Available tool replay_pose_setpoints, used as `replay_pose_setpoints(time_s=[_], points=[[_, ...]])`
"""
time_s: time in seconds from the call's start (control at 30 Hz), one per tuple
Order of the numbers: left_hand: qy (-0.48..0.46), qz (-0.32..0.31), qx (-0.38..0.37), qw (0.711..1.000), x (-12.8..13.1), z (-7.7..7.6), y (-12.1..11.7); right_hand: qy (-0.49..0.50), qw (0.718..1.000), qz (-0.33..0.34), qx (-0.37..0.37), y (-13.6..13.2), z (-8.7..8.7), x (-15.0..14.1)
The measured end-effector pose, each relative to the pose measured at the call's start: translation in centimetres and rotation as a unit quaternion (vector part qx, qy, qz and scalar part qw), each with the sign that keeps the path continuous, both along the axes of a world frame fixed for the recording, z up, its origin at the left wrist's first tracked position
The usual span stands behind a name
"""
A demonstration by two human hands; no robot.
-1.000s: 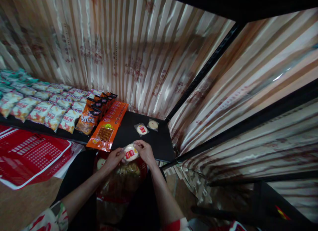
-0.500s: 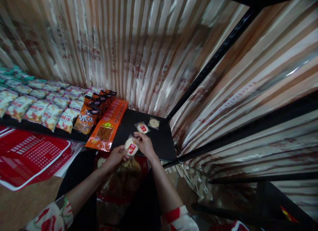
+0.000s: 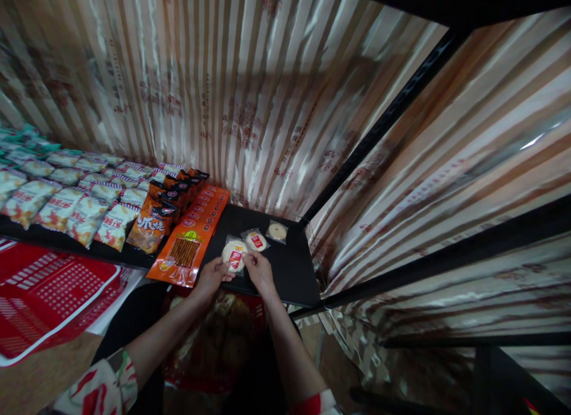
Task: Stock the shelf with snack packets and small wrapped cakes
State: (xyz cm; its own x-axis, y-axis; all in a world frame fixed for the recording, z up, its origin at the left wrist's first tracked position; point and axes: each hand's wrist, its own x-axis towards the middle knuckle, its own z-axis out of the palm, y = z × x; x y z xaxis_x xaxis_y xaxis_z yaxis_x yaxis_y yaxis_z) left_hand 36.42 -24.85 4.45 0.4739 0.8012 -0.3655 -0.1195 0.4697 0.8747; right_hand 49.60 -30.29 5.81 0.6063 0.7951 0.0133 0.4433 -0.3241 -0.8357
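Note:
A round white wrapped cake [image 3: 234, 254], in clear film with a red label, is held face up between both hands above the front of the black shelf [image 3: 289, 272]. My left hand [image 3: 214, 276] pinches its lower left edge. On the opposite side, the fingers of my right hand [image 3: 260, 274] close on the wrapper's right edge. Just beyond lies a second wrapped cake [image 3: 256, 241] with the same red label. Farther back, a third wrapped cake [image 3: 277, 231] shows no label.
Left of my hands lie a large orange snack packet [image 3: 191, 236], orange-and-black bags [image 3: 151, 225] and rows of white snack bags [image 3: 80, 219]. A red basket [image 3: 57, 290] stands lower left; another red container [image 3: 261, 311] is below the shelf. A black post [image 3: 370, 141] rises at the right.
Both hands have carried the wrapped cake forward, from the shelf's front edge to over its surface near the second cake. My right hand has shifted from the cake's top to its right side.

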Motion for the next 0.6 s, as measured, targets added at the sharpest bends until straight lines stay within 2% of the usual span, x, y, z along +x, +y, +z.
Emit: replay_pose_setpoints(time_s=[0.17, 0.47, 0.6], points=[[0.023, 0.013, 0.0, 1.0, 1.2, 0.0, 1.1, 0.015, 1.0, -0.002, 0.015, 1.1, -1.1, 0.8], [0.115, 0.045, 0.061, 0.99, 2.9, -0.6, 3.6, 0.006, 1.0, 0.005, 0.002, 3.6, -1.5, 2.2], [0.181, 0.044, 0.136, 0.973, 3.8, -0.6, 4.5, 0.01, 1.0, 0.003, 0.004, 5.2, -1.6, 2.9]])
